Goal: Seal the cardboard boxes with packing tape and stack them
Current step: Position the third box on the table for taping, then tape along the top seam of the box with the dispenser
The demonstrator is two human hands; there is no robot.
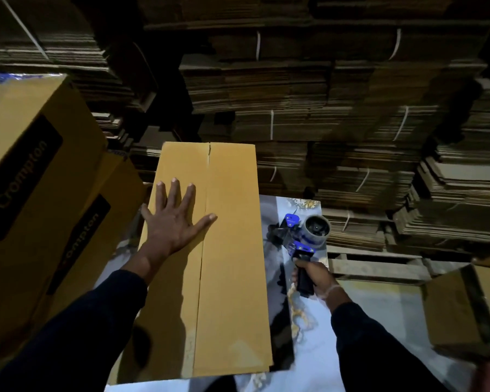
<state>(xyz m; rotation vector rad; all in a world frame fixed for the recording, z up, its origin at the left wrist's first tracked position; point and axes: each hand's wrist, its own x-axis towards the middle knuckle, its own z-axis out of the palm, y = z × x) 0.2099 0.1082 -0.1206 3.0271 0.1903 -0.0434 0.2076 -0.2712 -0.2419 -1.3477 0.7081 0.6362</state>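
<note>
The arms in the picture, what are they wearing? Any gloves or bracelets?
Both arms wear long dark sleeves, navy or black, which reach to the wrists. The left hand is bare, with no glove and no ring that shows. The right hand is bare too, and a thin pale band or thread goes round its wrist. No watch can be seen.

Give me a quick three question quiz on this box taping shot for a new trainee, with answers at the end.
1. True or false: the centre seam of the long tan cardboard box is already taped.
2. Which hand grips the blue and black tape dispenser?
3. The left hand is: A) lifting a flap, B) pressing flat on the box top, C) holding tape.

Key
1. False; the seam shows bare.
2. The right hand, beside the box.
3. B, fingers spread left of the seam.
</note>
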